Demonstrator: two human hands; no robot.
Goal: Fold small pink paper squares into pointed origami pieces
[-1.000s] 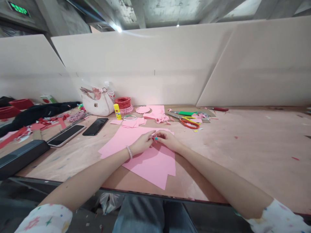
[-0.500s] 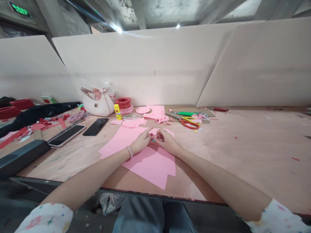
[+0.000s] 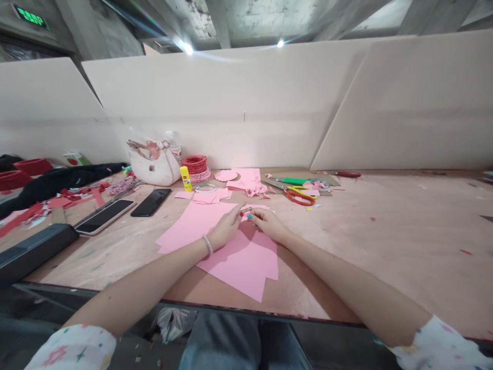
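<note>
My left hand [image 3: 227, 227] and my right hand [image 3: 265, 223] meet over a stack of pink paper sheets [image 3: 239, 257] on the wooden table [image 3: 385, 231]. Both hands pinch a small pink paper piece [image 3: 246, 211] between their fingertips, just above the sheets. A bead bracelet sits on my left wrist. The nails are painted red and teal.
Behind the hands lie small pink paper squares [image 3: 210, 196], a tape ring [image 3: 205, 187], folded pink pieces [image 3: 250, 186] and orange-handled scissors [image 3: 299, 197]. To the left are two phones [image 3: 151, 201], a yellow glue stick [image 3: 186, 178], a white handbag [image 3: 151, 163] and red paper scraps [image 3: 57, 200].
The fingers of both hands shifted slightly on the small pink piece, turning it between them. The arms stayed where they were.
</note>
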